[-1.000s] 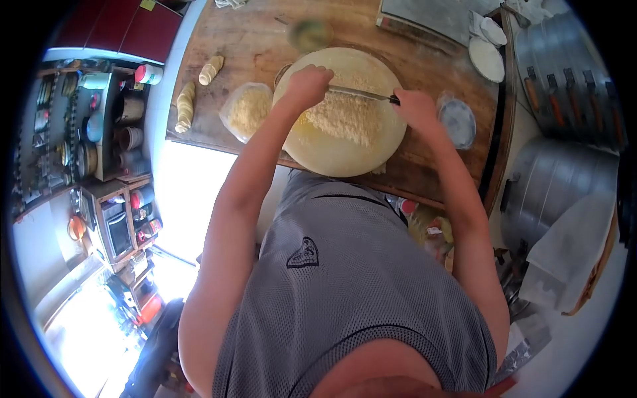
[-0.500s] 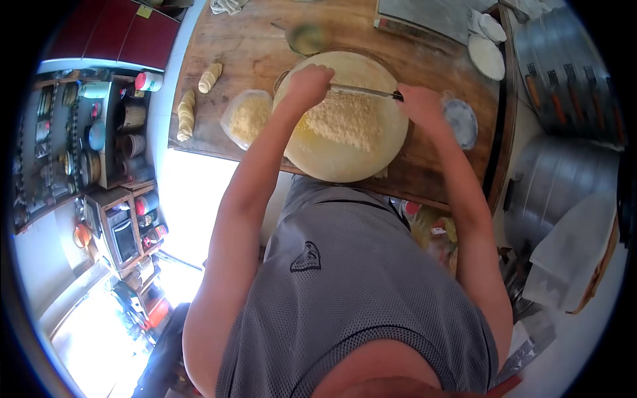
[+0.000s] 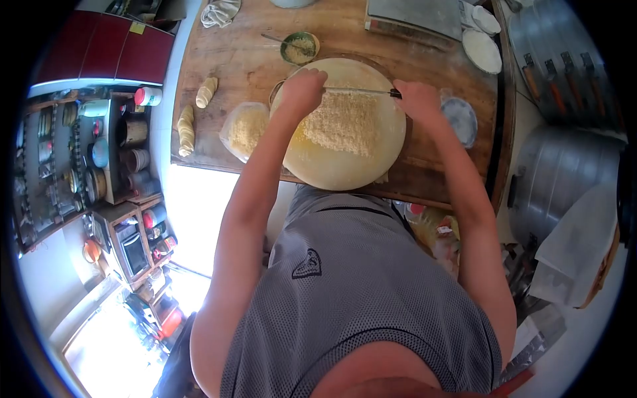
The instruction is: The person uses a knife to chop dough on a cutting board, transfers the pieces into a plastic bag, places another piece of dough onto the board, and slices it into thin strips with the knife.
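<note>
Spanning a round board (image 3: 332,174), a knife (image 3: 358,89) stretches between two hands set apart, the right hand (image 3: 417,103) clamped on its dark handle, the left hand (image 3: 303,91) closed at the blade's other end. Pale crumbs (image 3: 342,124) lie just bodyward of both; a green bowl (image 3: 287,53) (spoon (image 3: 272,38) inside) sits beyond the left on the wooden surface (image 3: 245,60).

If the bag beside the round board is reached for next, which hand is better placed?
Probably the left hand: nearer the bag, whereas the right hand is across the board, at the knife's handle.
</note>
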`<state>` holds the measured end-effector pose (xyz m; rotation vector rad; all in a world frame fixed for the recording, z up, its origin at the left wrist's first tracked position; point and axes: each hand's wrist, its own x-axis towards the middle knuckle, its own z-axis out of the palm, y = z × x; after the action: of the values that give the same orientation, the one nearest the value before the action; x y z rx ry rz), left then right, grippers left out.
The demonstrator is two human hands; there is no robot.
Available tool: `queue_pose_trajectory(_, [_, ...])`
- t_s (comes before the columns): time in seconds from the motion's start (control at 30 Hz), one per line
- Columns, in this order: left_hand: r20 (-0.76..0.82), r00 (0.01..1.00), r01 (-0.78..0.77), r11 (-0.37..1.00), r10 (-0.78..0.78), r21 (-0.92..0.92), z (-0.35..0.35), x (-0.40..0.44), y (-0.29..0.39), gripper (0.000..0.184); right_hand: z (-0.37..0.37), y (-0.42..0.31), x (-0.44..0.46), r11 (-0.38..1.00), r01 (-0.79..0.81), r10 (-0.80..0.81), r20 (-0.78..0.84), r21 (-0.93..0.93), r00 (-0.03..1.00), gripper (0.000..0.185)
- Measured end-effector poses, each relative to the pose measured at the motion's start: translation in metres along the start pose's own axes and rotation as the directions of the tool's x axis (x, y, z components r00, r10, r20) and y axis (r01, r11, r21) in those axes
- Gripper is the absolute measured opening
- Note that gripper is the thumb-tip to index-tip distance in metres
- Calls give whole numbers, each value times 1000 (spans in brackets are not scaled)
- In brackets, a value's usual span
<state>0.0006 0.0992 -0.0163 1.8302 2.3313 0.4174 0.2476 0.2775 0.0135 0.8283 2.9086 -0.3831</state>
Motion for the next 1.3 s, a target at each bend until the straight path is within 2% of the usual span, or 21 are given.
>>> queue_pose_trajectory(0.13, [-27, 998, -49, 998, 50, 39, 9, 9, -8, 19, 18, 9, 8, 998, 30, -29, 22, -51, 999, 22])
queue_pose_trajectory(0.2, [97, 995, 14, 1000, -16, 22, 2, 5, -6, 16, 21, 9, 0, 999, 34, -34, -21, -9, 999, 24])
queue_pose_trajectory(0.23, [90, 996, 11, 1000, -13, 22, -6, 3, -4, 16, 14, 5, -6, 999, 33, -33, -27, -15, 999, 24])
queue_pose_trajectory(0.3, [-206, 976, -100, 989, 75, -112, -20, -13, 4, 30, 3, -8, -34, 991, -38, 42, -29, 130, 999, 26])
queue_pose_trajectory(0.33, [-208, 975, -104, 988, 79, -115, -28, -21, 12, 30, 7, -12, -47, 991, -42, 46, -30, 126, 998, 26])
queue_pose_trajectory(0.4, [-461, 885, -96, 994, 58, -60, -38, -39, 26, 56, 23, -18, -77, 959, -121, 138, -48, 255, 989, 24])
queue_pose_trajectory(0.43, [-384, 923, -97, 985, 36, -141, -28, -50, 27, 68, 25, -27, -89, 959, -125, 141, -44, 254, 989, 24])
queue_pose_trajectory(0.47, [-381, 924, -98, 985, 36, -144, -14, -63, 34, 68, 29, -40, -100, 740, -356, 311, 179, 571, 934, 22])
queue_pose_trajectory(0.5, [-272, 959, -123, 979, 75, -161, 1, -76, 47, 65, 32, -52, -108, 376, -558, 367, 433, 740, 823, 21])
queue_pose_trajectory(0.53, [-162, 980, -147, 973, 118, -179, 12, -85, 60, 63, 36, -62, -116, 374, -559, 372, 433, 740, 821, 21])
queue_pose_trajectory(0.6, [-105, 978, -200, 954, 180, -224, 23, -102, 83, 62, 46, -78, -128, -66, -548, 305, 540, 834, 784, 20])
queue_pose_trajectory(0.63, [-50, 970, -244, 932, 239, -268, 29, -108, 90, 62, 48, -83, -131, -154, -554, 290, 574, 818, 766, 19])
queue_pose_trajectory(0.67, [-45, 969, -247, 931, 245, -269, 36, -112, 92, 62, 50, -86, -134, -161, -554, 293, 575, 817, 764, 19])
queue_pose_trajectory(0.73, [-24, 969, -245, 945, 246, -217, 45, -116, 93, 61, 53, -90, -139, -270, -520, 248, 580, 811, 776, 20])
queue_pose_trajectory(0.87, [-3, 965, -258, 952, 261, -163, 47, -114, 84, 60, 45, -86, -148, -356, -551, 170, 632, 755, 756, 18])
queue_pose_trajectory(0.97, [40, 976, -205, 966, 213, -156, 43, -102, 72, 60, 40, -80, -157, -300, -592, 131, 647, 748, 751, 18])
queue_pose_trajectory(1.03, [8, 981, -194, 975, 196, -108, 46, -94, 65, 61, 33, -79, -163, -178, -638, 143, 661, 749, 737, 17])
queue_pose_trajectory(1.17, [-12, 984, -176, 978, 176, -110, 57, -82, 58, 63, 24, -75, -177, -131, -654, 171, 667, 745, 725, 17])
queue_pose_trajectory(1.3, [-66, 995, -77, 989, 69, -126, 76, -75, 54, 71, 27, -67, -191, -127, -636, 200, 648, 761, 735, 17])
